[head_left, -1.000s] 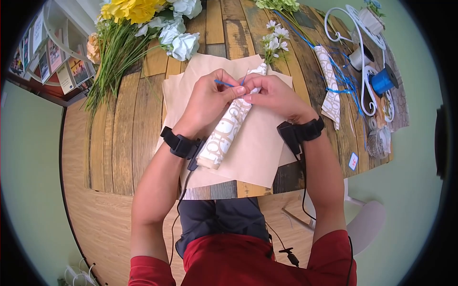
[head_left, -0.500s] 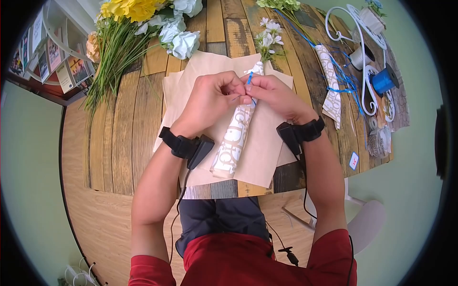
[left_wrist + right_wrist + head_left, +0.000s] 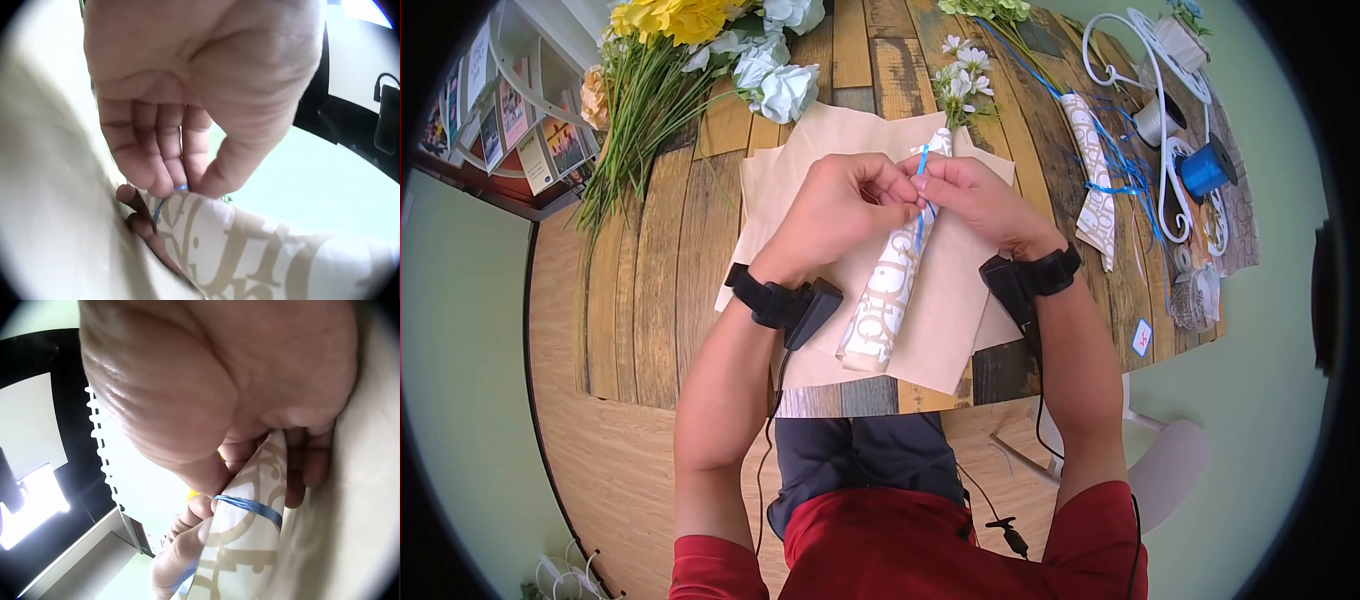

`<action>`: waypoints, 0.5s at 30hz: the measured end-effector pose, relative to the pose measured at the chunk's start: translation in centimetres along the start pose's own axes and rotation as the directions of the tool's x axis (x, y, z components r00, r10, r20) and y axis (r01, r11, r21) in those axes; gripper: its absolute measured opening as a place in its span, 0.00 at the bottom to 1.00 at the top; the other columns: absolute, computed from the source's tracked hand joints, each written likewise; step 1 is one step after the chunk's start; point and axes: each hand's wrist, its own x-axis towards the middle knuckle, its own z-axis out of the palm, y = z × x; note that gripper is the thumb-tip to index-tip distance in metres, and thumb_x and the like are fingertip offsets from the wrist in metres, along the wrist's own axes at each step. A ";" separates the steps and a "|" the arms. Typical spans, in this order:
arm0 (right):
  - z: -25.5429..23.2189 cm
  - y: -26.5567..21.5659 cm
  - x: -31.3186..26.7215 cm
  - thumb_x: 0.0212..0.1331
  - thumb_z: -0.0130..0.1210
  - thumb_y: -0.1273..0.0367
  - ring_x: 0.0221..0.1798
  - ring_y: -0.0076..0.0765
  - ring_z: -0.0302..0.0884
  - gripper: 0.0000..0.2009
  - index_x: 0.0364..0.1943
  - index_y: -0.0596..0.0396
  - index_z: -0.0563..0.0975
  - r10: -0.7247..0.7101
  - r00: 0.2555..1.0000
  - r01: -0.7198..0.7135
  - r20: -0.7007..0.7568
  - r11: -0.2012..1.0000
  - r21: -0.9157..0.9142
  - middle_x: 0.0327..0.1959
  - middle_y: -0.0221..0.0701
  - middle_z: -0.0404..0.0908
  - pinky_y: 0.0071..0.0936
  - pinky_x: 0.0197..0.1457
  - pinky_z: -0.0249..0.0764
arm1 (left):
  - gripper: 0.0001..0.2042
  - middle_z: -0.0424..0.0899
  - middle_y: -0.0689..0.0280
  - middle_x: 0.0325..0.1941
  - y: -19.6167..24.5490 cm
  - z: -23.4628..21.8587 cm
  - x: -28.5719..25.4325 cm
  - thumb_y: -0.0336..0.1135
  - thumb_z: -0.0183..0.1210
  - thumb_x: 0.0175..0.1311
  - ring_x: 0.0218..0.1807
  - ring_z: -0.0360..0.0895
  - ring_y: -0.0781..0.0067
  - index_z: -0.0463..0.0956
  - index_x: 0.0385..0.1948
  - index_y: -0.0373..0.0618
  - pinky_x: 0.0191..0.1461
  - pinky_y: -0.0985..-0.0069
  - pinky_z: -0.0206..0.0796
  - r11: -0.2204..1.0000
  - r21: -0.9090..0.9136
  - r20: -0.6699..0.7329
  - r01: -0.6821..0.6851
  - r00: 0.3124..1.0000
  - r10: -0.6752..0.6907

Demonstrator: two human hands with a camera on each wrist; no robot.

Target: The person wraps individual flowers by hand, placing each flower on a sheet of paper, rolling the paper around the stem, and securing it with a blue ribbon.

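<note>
Planks (image 3: 685,290) below, green wall (image 3: 470,350) beside, left hand (image 3: 845,200) and right hand (image 3: 975,198) pinch blue ribbon (image 3: 250,507) round a "Dior"-lettered roll (image 3: 882,300)

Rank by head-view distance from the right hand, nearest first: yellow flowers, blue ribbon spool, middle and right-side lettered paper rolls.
1. Middle lettered paper roll: touching the right hand.
2. Right-side lettered paper roll: right of that hand.
3. Blue ribbon spool: farther right.
4. Yellow flowers: upper left.

Roll (image 3: 883,300) over paper (image 3: 945,310); stems (image 3: 655,125) left; spools (image 3: 1205,170) right.
</note>
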 end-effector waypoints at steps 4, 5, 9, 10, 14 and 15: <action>0.0 0.2 0.1 0.70 0.49 0.65 0.44 0.18 0.71 0.14 0.50 0.61 0.77 0.025 1.000 -0.024 -0.002 0.999 0.029 0.40 0.23 0.78 0.19 0.52 0.67 | 0.04 0.82 0.69 0.30 -0.1 0.4 0.1 0.22 0.64 0.56 0.35 0.78 0.84 0.78 0.32 0.37 0.39 0.84 0.71 0.998 0.063 -0.039 -0.021 0.999 0.024; 0.1 0.2 0.1 0.70 0.50 0.65 0.43 0.17 0.71 0.14 0.48 0.61 0.78 0.020 1.000 -0.020 -0.010 0.999 0.030 0.39 0.23 0.77 0.19 0.52 0.66 | 0.06 0.81 0.70 0.29 -0.2 0.5 0.1 0.22 0.63 0.55 0.33 0.77 0.84 0.78 0.33 0.37 0.38 0.84 0.70 0.990 0.124 -0.072 -0.060 0.995 0.070; -0.3 0.7 0.3 0.69 0.51 0.65 0.42 0.17 0.70 0.13 0.45 0.61 0.79 -0.011 1.000 0.011 0.002 1.000 0.013 0.38 0.22 0.77 0.18 0.51 0.66 | 0.09 0.81 0.64 0.25 0.2 1.1 0.0 0.25 0.64 0.51 0.29 0.77 0.77 0.78 0.34 0.35 0.36 0.79 0.71 0.969 0.232 -0.185 -0.087 0.974 0.131; -0.5 0.8 0.3 0.69 0.51 0.65 0.43 0.17 0.70 0.12 0.44 0.60 0.80 0.002 1.000 -0.002 0.009 1.000 0.001 0.38 0.22 0.77 0.18 0.52 0.66 | 0.09 0.81 0.64 0.25 0.4 1.2 -0.1 0.25 0.64 0.51 0.29 0.77 0.77 0.78 0.34 0.35 0.36 0.79 0.71 0.969 0.231 -0.186 -0.086 0.974 0.131; 0.0 0.1 0.2 0.68 0.53 0.65 0.43 0.17 0.71 0.12 0.43 0.59 0.80 -0.010 0.999 0.010 -0.048 1.000 0.011 0.40 0.22 0.79 0.17 0.53 0.66 | 0.10 0.82 0.64 0.29 0.7 1.4 -0.2 0.25 0.57 0.59 0.30 0.76 0.80 0.77 0.42 0.33 0.37 0.81 0.70 0.930 0.364 -0.126 -0.061 0.985 0.114; -0.1 0.2 0.2 0.68 0.53 0.65 0.43 0.17 0.71 0.12 0.43 0.59 0.80 -0.010 0.999 0.010 -0.048 1.000 0.011 0.40 0.22 0.79 0.17 0.53 0.66 | 0.10 0.82 0.63 0.29 0.6 1.5 -0.2 0.25 0.56 0.60 0.31 0.77 0.79 0.77 0.43 0.33 0.38 0.79 0.70 0.909 0.412 -0.119 -0.066 0.985 0.125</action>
